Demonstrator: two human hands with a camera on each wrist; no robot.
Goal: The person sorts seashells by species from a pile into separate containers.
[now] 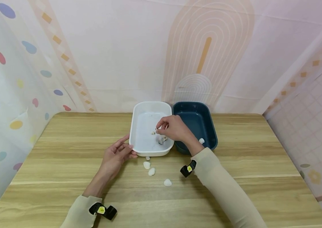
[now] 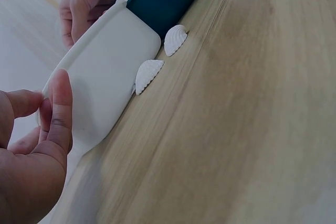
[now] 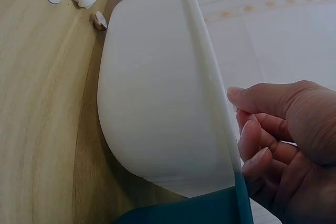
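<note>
My left hand point(image 1: 116, 157) grips the near left corner of a white plastic basin point(image 1: 142, 151), thumb on the rim and fingers beneath. The left wrist view shows the thumb and fingers pinching that rim. Over the basin's right half, my right hand point(image 1: 173, 128) has its thumb and index finger together, pinching a tiny shell point(image 1: 156, 129) that is mostly hidden. Below it, a few small shells point(image 1: 163, 139) lie on the basin floor, with another small shell point(image 1: 153, 133) to their left. In the right wrist view the fingertips point(image 3: 236, 93) appear just beyond the basin's rim.
A dark teal basin point(image 1: 214, 139) stands against the white one's right side, a white shell point(image 1: 201, 141) inside. On the wooden table point(image 1: 78, 158) in front lie several white shells, among them a ribbed shell point(image 1: 167, 182). A patterned cloth point(image 1: 115, 63) hangs behind.
</note>
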